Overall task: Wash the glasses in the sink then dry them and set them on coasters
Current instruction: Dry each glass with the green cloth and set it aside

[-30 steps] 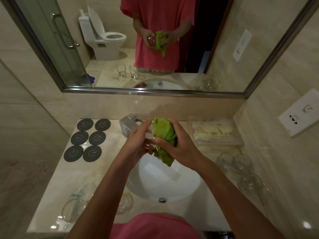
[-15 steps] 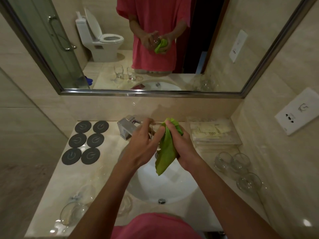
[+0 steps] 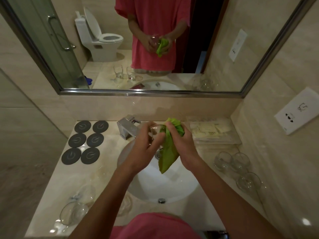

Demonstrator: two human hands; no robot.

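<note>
While the left hand (image 3: 146,144) grips the glass (image 3: 155,133) over the sink (image 3: 172,187), the right hand (image 3: 181,140) clutching the green cloth (image 3: 170,149) should wipe gently, reaching inside the rim.

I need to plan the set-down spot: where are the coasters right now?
In the head view, the six coasters lie on the counter's far left, left of the tap and below the mirror.

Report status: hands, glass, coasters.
Left hand holds glass over sink. Right hand grips green cloth against it. Six coasters bare. Nothing in the way.
</note>
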